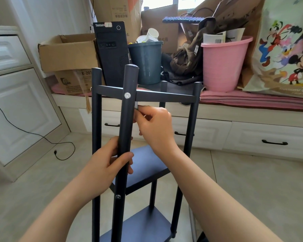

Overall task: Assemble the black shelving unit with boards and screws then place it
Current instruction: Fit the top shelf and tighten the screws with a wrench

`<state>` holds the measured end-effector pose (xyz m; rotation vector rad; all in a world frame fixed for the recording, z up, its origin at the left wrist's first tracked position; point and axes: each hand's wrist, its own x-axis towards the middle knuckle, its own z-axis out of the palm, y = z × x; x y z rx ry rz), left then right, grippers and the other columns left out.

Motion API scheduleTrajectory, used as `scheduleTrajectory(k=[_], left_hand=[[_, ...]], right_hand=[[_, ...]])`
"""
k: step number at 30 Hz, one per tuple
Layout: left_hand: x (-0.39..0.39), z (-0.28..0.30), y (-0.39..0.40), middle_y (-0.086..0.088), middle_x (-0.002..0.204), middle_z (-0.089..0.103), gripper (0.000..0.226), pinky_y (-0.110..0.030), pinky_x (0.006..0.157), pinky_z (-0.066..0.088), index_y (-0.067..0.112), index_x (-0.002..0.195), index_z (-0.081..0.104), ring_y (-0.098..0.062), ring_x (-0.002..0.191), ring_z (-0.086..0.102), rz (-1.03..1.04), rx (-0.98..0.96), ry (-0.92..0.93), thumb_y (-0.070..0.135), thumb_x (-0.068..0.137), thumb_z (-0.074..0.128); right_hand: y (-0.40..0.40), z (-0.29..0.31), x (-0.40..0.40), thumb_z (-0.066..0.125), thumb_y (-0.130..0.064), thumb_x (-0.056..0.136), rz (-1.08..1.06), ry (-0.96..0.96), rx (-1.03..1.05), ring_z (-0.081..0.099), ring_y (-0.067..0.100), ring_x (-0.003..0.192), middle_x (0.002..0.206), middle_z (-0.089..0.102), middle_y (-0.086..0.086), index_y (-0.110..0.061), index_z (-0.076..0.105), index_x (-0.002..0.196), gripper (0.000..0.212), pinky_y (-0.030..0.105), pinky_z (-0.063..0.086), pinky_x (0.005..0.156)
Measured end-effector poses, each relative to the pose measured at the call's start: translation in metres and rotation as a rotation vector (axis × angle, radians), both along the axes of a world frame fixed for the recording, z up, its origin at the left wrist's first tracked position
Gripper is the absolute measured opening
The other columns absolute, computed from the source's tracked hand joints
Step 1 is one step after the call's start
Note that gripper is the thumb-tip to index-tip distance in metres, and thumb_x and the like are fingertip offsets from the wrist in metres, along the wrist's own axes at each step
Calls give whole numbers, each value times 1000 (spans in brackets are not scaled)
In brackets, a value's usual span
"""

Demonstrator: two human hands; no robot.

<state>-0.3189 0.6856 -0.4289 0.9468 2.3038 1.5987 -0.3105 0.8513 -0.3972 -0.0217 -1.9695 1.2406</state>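
Note:
The black shelving unit (pixel 164 97) stands upright on the floor in front of me, with three boards between round black posts. My left hand (pixel 110 160) grips the near post (pixel 126 123) around its middle. A silver screw (pixel 127 95) sits in that post at the top board, and a second screw (pixel 118 196) lies lower down. My right hand (pixel 156 126) pinches a small silver tool (pixel 136 106), probably a hex key, right behind the post just under the top board. The tool's tip is hidden by the post.
A window bench (pixel 234 109) with drawers runs behind the unit. On it stand a cardboard box (pixel 68 55), a black computer tower (pixel 112 53), a dark bin (pixel 145 62), a pink bucket (pixel 224 65) and a cartoon bag (pixel 285 49). A black cable (pixel 59 154) lies on the floor left.

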Motion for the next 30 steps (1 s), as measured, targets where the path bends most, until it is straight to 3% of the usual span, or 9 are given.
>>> scheduleTrajectory(k=[3, 6, 9, 11, 16, 18, 21, 25, 30], left_hand=[[1, 1, -2, -7, 79, 67, 16, -30, 68, 59, 21, 112, 56, -25, 69, 70, 2, -3, 0, 12, 99, 56], [1, 2, -4, -4, 79, 67, 18, -33, 72, 61, 21, 114, 56, -25, 71, 71, 1, -12, 5, 13, 99, 55], [1, 3, -5, -5, 80, 68, 17, -33, 73, 61, 20, 115, 55, -24, 72, 71, 2, -23, 17, 13, 99, 55], [2, 4, -6, -7, 82, 68, 18, -32, 74, 61, 20, 115, 55, -24, 73, 72, 6, -25, 19, 12, 99, 55], [4, 5, -6, -9, 80, 67, 19, -28, 71, 59, 21, 114, 56, -25, 73, 71, -2, -21, -3, 10, 99, 55], [5, 5, -7, -9, 80, 67, 17, -27, 70, 58, 21, 112, 56, -25, 73, 72, -6, -25, -6, 10, 99, 55], [5, 6, -8, -7, 80, 68, 20, -22, 69, 57, 22, 115, 56, -24, 74, 72, -12, -36, 4, 10, 99, 55], [1, 6, -9, -1, 80, 67, 16, -32, 73, 60, 22, 113, 55, -20, 73, 71, 14, -68, 18, 16, 99, 54], [-7, 4, -10, 7, 80, 69, 9, -29, 69, 54, 27, 105, 52, -12, 73, 71, 106, -135, 51, 23, 99, 56]], right_hand=[[-3, -4, -7, 64, -15, 94, -35, 23, 5, 59, 12, 55, 65, 69, -4, -5, 77, 78, 23, 43, 54, 63], [-8, -8, -15, 65, -16, 94, -67, 66, -6, 53, 10, 49, 52, 52, -19, -5, 74, 72, 26, 38, 51, 57], [-15, -12, -23, 64, -19, 95, -86, 129, -8, 53, 23, 51, 55, 57, -2, -4, 72, 72, 28, 43, 49, 56], [-19, -16, -27, 64, -19, 95, -98, 169, -27, 51, 19, 52, 59, 59, 0, -5, 72, 73, 27, 36, 47, 55], [-28, -21, -35, 61, -9, 89, -146, 232, -56, 42, 4, 53, 61, 50, -14, -6, 70, 74, 18, 10, 32, 56], [-30, -21, -38, 59, -8, 88, -156, 251, -55, 41, 3, 54, 62, 48, -16, -6, 70, 75, 17, 9, 31, 58], [-28, -20, -40, 61, -9, 90, -167, 261, -82, 45, 15, 57, 63, 55, -2, -3, 69, 74, 19, 18, 35, 58], [-21, -21, -37, 61, -13, 95, -156, 211, -20, 50, 25, 59, 66, 61, 9, -2, 70, 76, 24, 35, 43, 58], [3, -34, -16, 56, -21, 99, -65, -127, 185, 59, 23, 74, 80, 67, 3, -7, 72, 90, 23, 45, 51, 71]])
